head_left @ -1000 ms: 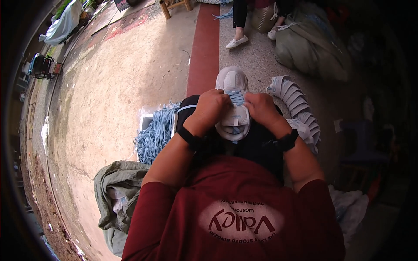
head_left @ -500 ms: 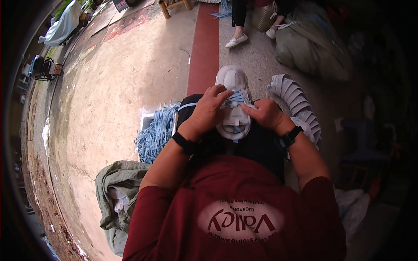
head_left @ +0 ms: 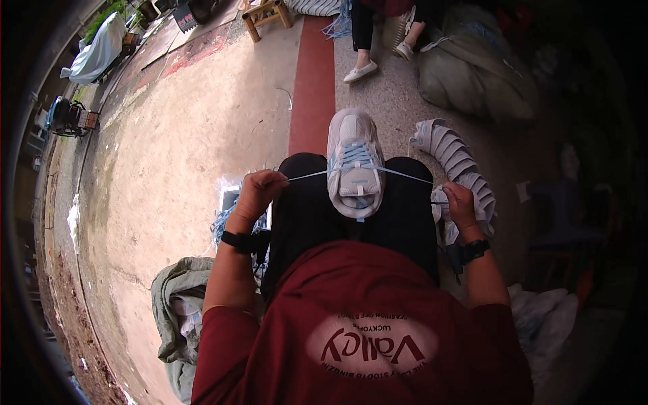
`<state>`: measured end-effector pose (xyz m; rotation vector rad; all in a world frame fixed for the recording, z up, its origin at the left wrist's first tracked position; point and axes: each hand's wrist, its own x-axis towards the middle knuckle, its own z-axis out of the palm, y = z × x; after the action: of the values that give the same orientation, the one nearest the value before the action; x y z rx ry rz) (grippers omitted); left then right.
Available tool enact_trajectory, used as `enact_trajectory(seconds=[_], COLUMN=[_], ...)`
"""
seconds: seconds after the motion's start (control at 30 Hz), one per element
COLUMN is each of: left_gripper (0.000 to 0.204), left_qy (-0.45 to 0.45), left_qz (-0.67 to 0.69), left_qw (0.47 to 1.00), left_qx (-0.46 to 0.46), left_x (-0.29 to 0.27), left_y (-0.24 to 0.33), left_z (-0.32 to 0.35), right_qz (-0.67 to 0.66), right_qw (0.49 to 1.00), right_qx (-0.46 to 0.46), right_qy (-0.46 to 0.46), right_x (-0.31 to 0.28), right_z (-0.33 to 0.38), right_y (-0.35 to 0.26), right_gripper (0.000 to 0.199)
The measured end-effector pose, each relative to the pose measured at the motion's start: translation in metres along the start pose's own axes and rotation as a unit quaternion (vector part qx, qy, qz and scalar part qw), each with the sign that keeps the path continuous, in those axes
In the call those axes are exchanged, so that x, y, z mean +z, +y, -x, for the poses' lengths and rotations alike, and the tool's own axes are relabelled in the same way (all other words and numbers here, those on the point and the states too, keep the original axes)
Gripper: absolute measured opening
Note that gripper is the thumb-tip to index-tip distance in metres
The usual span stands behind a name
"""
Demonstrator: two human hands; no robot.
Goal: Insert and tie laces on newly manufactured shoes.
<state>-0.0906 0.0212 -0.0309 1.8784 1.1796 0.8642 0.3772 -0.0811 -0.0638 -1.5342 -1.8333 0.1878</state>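
Note:
A pale sneaker (head_left: 355, 177) rests between my knees, toe pointing away from me. Light-blue shoelace (head_left: 356, 154) crosses its upper in several rows. Left of the shoe, my left hand (head_left: 262, 191) pinches one lace end, pulled out level over my thigh. My right hand (head_left: 460, 200) pinches the other end on the right side, near a row of shoe pieces. Both lace ends stretch taut from the top of the lacing, above the shoe's tongue. A dark band sits on each wrist.
A white box of blue laces (head_left: 228, 196) stands by my left leg, partly behind my arm. Green cloth (head_left: 177, 304) lies nearer. Nested pale shoes (head_left: 466, 162) curve along the right. Ahead are a seated person's legs (head_left: 364, 47), a large sack (head_left: 476, 74) and a wooden stool (head_left: 266, 19).
My hands have moved apart from the shoe's lacing, out to either side and slightly toward me, drawing the lace ends taut.

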Motion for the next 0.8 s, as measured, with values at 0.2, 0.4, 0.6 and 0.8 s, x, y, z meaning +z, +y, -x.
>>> enact_trajectory(seconds=[0.2, 0.4, 0.6, 0.8], left_gripper=[0.005, 0.007, 0.007, 0.011], left_qy=[0.065, 0.11, 0.107, 0.109], left_qz=[0.151, 0.044, 0.012, 0.187], left_qw=[0.945, 0.899, 0.884, 0.876], left_qx=[-0.282, -0.422, -0.456, -0.431], left_x=[-0.108, -0.162, -0.158, -0.083], left_y=[-0.094, -0.111, -0.134, -0.088], left_z=[0.117, 0.216, 0.242, 0.147], right_qz=[-0.023, 0.028, 0.102, -0.104], right_qw=[0.97, 0.927, 0.953, 0.848], right_qx=[0.24, 0.373, 0.284, 0.485], right_qy=[0.022, -0.004, -0.027, -0.188], right_x=[-0.078, -0.121, -0.154, -0.048], right_z=[0.116, 0.202, 0.309, 0.149], right_y=[0.109, 0.148, 0.229, 0.114], right_gripper=[0.015, 0.02, 0.014, 0.016])
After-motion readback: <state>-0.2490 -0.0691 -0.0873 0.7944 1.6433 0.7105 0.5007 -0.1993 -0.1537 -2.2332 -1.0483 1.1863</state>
